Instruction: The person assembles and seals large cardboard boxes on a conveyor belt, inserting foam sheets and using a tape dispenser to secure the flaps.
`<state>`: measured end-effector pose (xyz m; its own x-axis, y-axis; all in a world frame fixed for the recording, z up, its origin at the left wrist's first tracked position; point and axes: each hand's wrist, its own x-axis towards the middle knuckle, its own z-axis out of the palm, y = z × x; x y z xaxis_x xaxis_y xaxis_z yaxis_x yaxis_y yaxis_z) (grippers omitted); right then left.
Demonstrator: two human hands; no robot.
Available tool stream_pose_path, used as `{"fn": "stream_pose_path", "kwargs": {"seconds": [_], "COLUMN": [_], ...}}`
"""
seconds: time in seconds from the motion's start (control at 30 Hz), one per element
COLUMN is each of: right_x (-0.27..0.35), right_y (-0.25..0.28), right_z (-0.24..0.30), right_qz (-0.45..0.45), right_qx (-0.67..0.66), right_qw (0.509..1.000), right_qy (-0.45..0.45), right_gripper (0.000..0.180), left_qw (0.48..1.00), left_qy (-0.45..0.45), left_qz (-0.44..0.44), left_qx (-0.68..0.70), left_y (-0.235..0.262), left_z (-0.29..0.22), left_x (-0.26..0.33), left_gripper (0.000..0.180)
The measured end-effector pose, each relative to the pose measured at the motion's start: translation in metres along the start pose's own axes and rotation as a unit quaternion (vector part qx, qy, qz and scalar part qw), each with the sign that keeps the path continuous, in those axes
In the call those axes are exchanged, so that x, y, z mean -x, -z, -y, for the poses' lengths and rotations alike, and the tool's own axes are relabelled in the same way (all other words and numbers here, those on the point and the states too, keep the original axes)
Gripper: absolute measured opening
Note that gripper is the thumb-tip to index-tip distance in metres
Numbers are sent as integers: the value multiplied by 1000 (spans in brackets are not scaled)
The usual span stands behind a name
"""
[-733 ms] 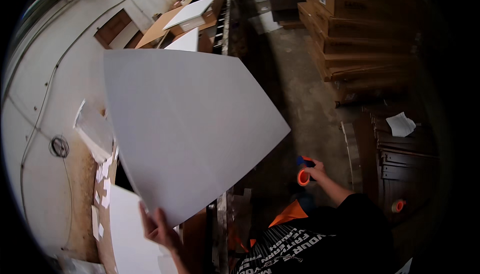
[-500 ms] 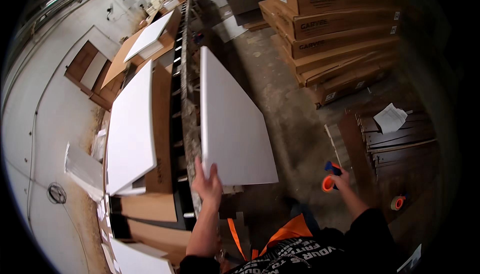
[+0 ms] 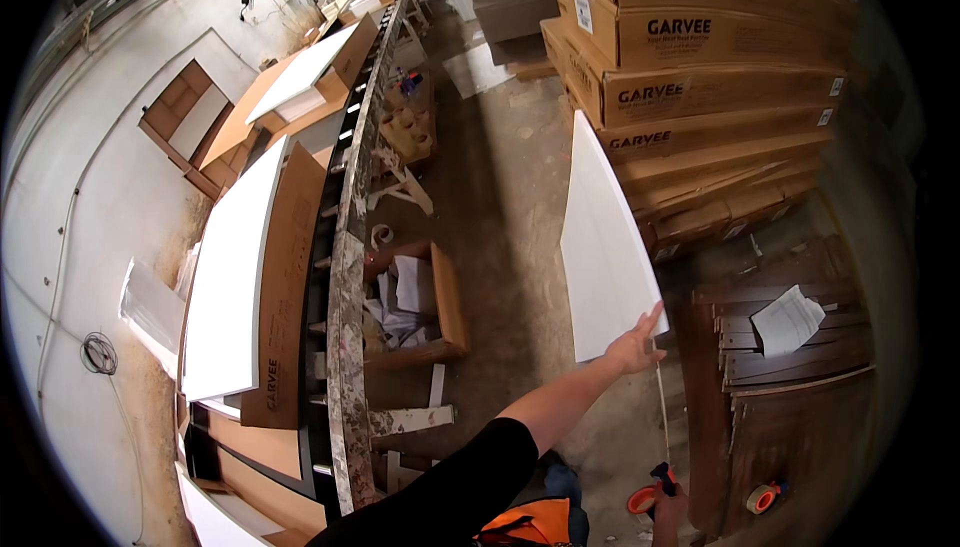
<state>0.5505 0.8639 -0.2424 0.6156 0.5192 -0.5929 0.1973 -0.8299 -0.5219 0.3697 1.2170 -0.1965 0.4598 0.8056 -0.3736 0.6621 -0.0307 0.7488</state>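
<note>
A flat white panel [image 3: 607, 252] stands tilted over the floor, right of centre. My left hand [image 3: 634, 345] reaches across and is closed on the panel's near right corner, with fingers over its edge. Low in the picture, my right hand [image 3: 670, 512] grips a blue tape dispenser with an orange ring [image 3: 641, 500]; its fingers are partly cut off from sight. To its right, a second orange-ringed tape dispenser [image 3: 762, 498] lies on brown boards [image 3: 790, 447].
Stacked brown cartons [image 3: 725, 37] stand beyond the panel. On the left runs a roller conveyor [image 3: 348, 277] carrying another white panel [image 3: 225, 277] and cardboard. An open carton [image 3: 450, 297] with crumpled paper sits beside it. White paper [image 3: 788, 321] rests on the brown boards.
The white panel has moved with my left hand from beside the conveyor to the right, near the cartons. The right hand with the tape dispenser now appears lower in view.
</note>
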Motion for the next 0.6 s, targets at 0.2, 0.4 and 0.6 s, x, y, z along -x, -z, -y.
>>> {"fn": "stream_pose_path", "kwargs": {"seconds": [0.2,0.4,0.6], "right_x": [-14,0,-2], "right_y": [-42,-74,-135], "right_z": [19,100,109], "right_qz": [69,175,266], "right_qx": [-90,-130,-48], "right_qw": [991,957,918], "right_qy": [75,193,290], "right_gripper": [46,51,49], "left_qw": [998,985,940], "left_qy": [-27,173,316], "left_qz": [22,-8,-125], "left_qx": [43,13,34], "left_y": [58,93,41], "left_z": [-20,40,121], "left_x": [50,186,419], "left_gripper": [97,81,66]}}
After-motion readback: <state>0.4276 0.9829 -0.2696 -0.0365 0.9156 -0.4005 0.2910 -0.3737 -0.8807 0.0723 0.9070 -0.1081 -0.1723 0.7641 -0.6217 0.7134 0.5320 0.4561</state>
